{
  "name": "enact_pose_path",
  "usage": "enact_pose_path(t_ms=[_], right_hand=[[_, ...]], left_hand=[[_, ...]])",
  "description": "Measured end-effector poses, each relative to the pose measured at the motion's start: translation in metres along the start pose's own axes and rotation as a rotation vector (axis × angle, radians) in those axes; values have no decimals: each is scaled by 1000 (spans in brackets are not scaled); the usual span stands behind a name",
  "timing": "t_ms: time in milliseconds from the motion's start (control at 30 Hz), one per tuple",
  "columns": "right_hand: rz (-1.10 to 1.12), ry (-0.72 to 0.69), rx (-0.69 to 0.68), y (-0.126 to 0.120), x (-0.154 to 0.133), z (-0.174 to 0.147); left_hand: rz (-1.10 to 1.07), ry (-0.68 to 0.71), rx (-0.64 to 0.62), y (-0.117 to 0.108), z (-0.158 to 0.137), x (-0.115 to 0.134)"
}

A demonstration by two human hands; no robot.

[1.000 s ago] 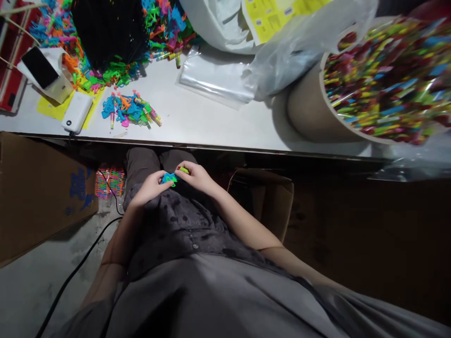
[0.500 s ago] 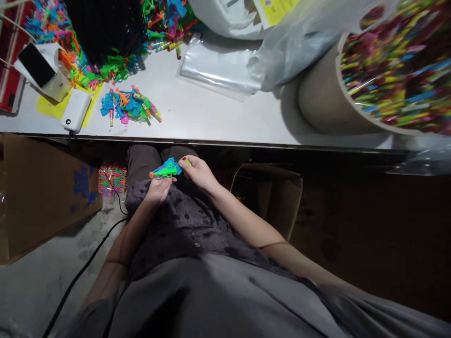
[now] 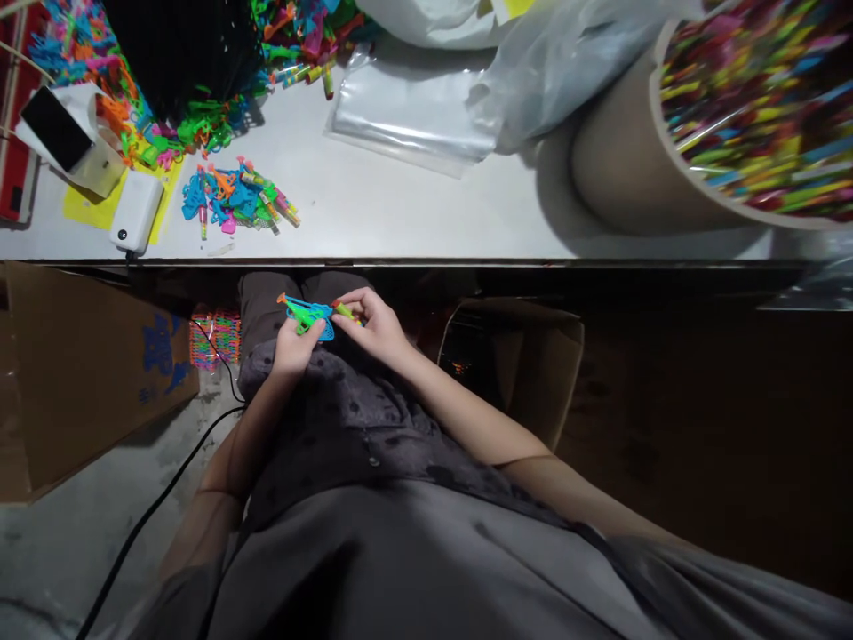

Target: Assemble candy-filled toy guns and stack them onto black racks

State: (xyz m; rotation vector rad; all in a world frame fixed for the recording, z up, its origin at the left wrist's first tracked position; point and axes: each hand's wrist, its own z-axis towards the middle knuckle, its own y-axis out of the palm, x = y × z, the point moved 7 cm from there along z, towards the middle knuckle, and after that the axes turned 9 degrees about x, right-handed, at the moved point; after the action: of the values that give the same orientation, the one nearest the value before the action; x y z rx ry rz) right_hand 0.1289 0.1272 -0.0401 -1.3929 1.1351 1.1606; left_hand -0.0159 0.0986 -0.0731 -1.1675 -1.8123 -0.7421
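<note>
Over my lap, my left hand (image 3: 293, 349) is closed on a small plastic toy (image 3: 307, 313) with green and blue openwork parts and an orange tip pointing up and left. My right hand (image 3: 381, 334) pinches a short yellow-green tube (image 3: 346, 311) with a red end. The tube's red end is close to the blue right side of the toy; whether they touch, I cannot tell. On the table above lies a small pile of similar toys and tubes (image 3: 240, 197).
The white table (image 3: 400, 213) carries clear plastic bags (image 3: 413, 107), a large bucket (image 3: 613, 169) of coloured tubes, a white power bank (image 3: 137, 212) and a phone (image 3: 59, 127). Cardboard boxes stand left (image 3: 99, 373) and right (image 3: 560, 373) below. A black cable (image 3: 153, 511) crosses the floor.
My left hand has turned the toy, so its orange tip points higher and my thumb lies over it. The tube shows more fully in my right hand. The view has shifted slightly.
</note>
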Motion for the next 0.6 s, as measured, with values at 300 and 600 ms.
enact_pose_path(t_ms=[300, 600], right_hand=[[-117, -20, 113, -10, -1, -7], [-235, -92, 68, -17, -5, -8]], left_hand=[[164, 38, -118, 1, -5, -2], [55, 63, -105, 16, -13, 7]])
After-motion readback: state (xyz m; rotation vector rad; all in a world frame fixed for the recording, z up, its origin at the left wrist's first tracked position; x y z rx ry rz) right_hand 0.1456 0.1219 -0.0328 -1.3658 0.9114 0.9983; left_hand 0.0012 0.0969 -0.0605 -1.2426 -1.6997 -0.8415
